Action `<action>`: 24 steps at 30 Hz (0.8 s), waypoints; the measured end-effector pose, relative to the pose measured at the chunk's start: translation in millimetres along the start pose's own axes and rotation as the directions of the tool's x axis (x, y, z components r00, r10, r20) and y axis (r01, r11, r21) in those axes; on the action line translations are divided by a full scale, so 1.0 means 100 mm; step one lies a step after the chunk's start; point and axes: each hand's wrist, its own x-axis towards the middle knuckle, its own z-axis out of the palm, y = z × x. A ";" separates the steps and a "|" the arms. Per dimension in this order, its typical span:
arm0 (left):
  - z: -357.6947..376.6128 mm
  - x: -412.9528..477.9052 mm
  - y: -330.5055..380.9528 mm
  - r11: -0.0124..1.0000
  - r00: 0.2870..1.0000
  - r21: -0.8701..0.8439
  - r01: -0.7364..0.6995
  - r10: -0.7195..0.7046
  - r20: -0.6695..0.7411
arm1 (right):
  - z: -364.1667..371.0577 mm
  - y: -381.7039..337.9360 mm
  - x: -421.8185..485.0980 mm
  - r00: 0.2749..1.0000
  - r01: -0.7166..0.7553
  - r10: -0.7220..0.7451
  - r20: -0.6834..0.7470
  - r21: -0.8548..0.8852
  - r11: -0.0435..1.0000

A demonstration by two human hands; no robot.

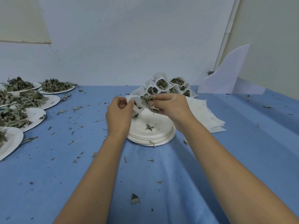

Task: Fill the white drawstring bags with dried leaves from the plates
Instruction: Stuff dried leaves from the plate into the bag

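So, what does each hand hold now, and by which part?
Left hand pinches the white bag by its open rim; right hand grips a clump of dried leaves.

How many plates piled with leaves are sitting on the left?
5 leaf plates: two at the back, one mid-row, one nearer, one nearest. More may lie off-frame left.

At frame centre, the left grip pinches the mouth of a white drawstring bag. The right grip holds a clump of dried leaves at its opening, above a stack of plates. Filled bags pile just behind. Heaped plates line the left edge of the blue tabletop.
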 end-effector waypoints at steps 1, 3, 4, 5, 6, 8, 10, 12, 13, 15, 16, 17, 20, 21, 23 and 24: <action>0.00 -0.01 0.00 1.000 1.000 0.020 -0.015 0.015 0.007 | 0.01 -0.02 0.00 0.999 -0.006 0.007 0.033 -0.030 1.000; 0.01 -0.03 0.01 0.998 0.999 0.047 -0.031 0.030 0.018 | 0.04 -0.01 0.01 0.999 -0.009 0.016 0.031 -0.216 0.976; 0.02 -0.03 0.01 0.998 0.999 0.049 -0.032 0.031 0.029 | 0.06 0.00 0.03 1.000 0.002 0.000 0.006 -0.359 0.933; 0.03 -0.03 0.02 0.999 0.998 0.042 -0.031 0.029 0.049 | 0.09 0.02 0.05 0.999 0.016 -0.028 -0.017 -0.493 0.870; 0.04 -0.04 0.02 0.999 0.997 0.029 -0.029 0.027 0.078 | 0.11 0.02 0.07 0.998 0.028 -0.057 -0.032 -0.582 0.813; 0.06 -0.04 0.02 0.999 0.987 0.009 -0.036 0.034 0.158 | 0.15 0.01 0.09 0.994 0.047 -0.100 -0.042 -0.660 0.750; 0.07 -0.05 0.01 0.998 0.964 0.020 -0.063 0.056 0.260 | 0.16 0.00 0.14 0.993 0.041 -0.106 -0.056 -0.676 0.735; 0.08 -0.05 0.01 0.995 0.937 0.036 -0.088 0.070 0.343 | 0.16 0.00 0.16 0.990 -0.007 -0.080 -0.114 -0.611 0.791; 0.08 -0.04 0.00 0.995 0.926 0.037 -0.091 0.071 0.370 | 0.16 0.00 0.17 0.987 -0.042 -0.051 -0.155 -0.546 0.837; 0.08 -0.03 0.01 0.993 0.910 0.045 -0.106 0.079 0.408 | 0.17 0.00 0.15 0.974 -0.115 0.033 -0.222 -0.369 0.922; 0.08 -0.04 0.01 0.990 0.902 0.065 -0.128 0.089 0.423 | 0.17 0.01 0.14 0.969 -0.137 0.067 -0.240 -0.288 0.948; 0.08 -0.05 0.02 0.982 0.896 0.097 -0.160 0.104 0.431 | 0.17 0.01 0.13 0.965 -0.144 0.081 -0.251 -0.246 0.958; 0.11 -0.10 0.03 0.948 0.908 0.185 -0.260 0.175 0.381 | 0.20 0.03 0.11 0.955 -0.149 0.085 -0.283 -0.212 0.966; 0.11 -0.10 0.03 0.939 0.918 0.203 -0.279 0.198 0.345 | 0.23 0.04 0.09 0.952 -0.157 0.101 -0.289 -0.178 0.971; 0.12 -0.10 0.04 0.926 0.932 0.232 -0.298 0.229 0.282 | 0.28 0.05 0.05 0.949 -0.170 0.136 -0.283 -0.096 0.981; 0.11 -0.09 0.04 0.925 0.936 0.235 -0.300 0.237 0.262 | 0.30 0.05 0.03 0.952 -0.170 0.145 -0.270 -0.070 0.983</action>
